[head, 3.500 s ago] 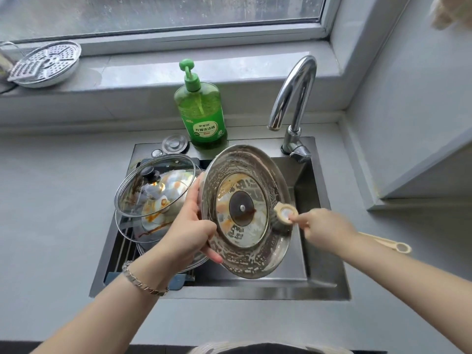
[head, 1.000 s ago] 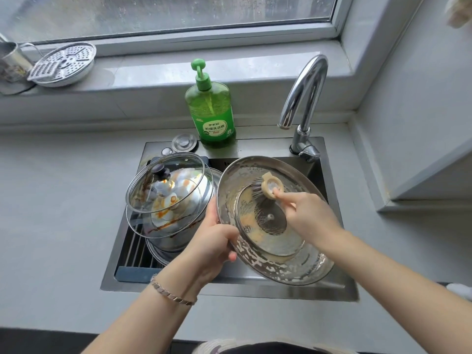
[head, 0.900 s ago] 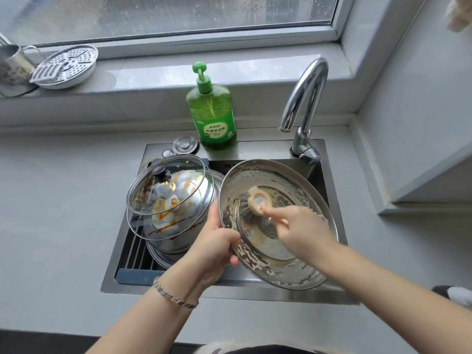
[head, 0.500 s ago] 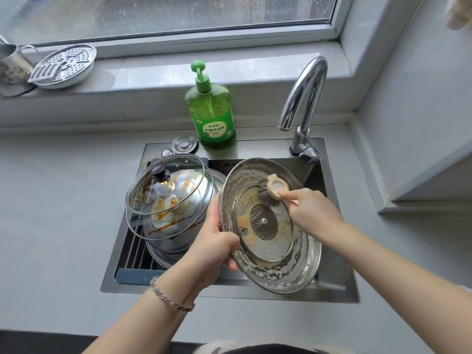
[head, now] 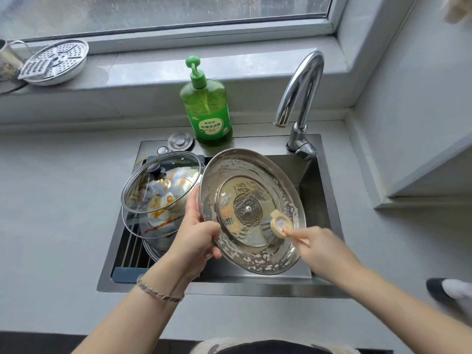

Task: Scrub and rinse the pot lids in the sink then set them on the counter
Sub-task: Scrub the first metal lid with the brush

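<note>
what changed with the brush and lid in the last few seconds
The brush in the right hand swept around the steel lid: from its right rim, up to the top of the glass centre, now down to the lower right. No grip changed: the left hand still holds the lid's left rim. The glass lids and soap bottle stayed put.

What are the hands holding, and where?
The left hand grips the soapy steel lid by its left rim; the right hand holds the scrub brush by its handle.
</note>
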Available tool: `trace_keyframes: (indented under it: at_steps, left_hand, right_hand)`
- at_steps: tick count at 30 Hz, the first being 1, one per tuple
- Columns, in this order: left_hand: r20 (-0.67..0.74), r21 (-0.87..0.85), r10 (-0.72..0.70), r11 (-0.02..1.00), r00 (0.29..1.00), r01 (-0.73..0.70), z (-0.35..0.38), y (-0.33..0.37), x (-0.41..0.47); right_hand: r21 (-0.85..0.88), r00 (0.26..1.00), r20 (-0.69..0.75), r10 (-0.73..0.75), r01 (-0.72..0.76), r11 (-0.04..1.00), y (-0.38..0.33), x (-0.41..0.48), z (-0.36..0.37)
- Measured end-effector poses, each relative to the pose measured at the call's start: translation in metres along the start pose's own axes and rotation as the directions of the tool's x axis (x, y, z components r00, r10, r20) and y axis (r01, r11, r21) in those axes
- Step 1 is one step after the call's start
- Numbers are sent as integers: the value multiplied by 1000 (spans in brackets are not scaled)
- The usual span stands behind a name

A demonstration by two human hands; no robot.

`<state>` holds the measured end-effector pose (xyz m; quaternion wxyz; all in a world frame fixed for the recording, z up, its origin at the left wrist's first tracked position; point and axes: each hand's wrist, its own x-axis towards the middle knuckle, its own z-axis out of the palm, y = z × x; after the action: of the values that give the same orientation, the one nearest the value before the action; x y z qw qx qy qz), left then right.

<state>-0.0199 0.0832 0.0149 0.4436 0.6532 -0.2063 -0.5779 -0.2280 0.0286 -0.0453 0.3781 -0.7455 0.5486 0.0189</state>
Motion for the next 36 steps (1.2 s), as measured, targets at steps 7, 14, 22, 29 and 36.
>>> trace_keyframes:
  at_steps: [7,14,22,29,36]
  left_hand:
    - [19,0,-48,999,999,48,19,-9,0]
    - [-6,-72,-46,996,999,45,9,-2,2]
    - [-44,-65,-46,997,998,43,10,-6,4]
    - [-19,118,-126,985,992,128,9,-8,17]
    - [-4,433,-249,872,969,226,49,-12,50]
  right_hand:
    - [43,965,-32,-260,262,964,-41,-27,10]
    - [-72,949,4,-317,316,946,-31,-26,5]
    - [-65,931,-36,-363,360,931,-37,-8,10]
    - [109,1000,-5,-7,7,994,37,-2,-3]
    - [294,972,-187,142,-82,952,70,10,-29]
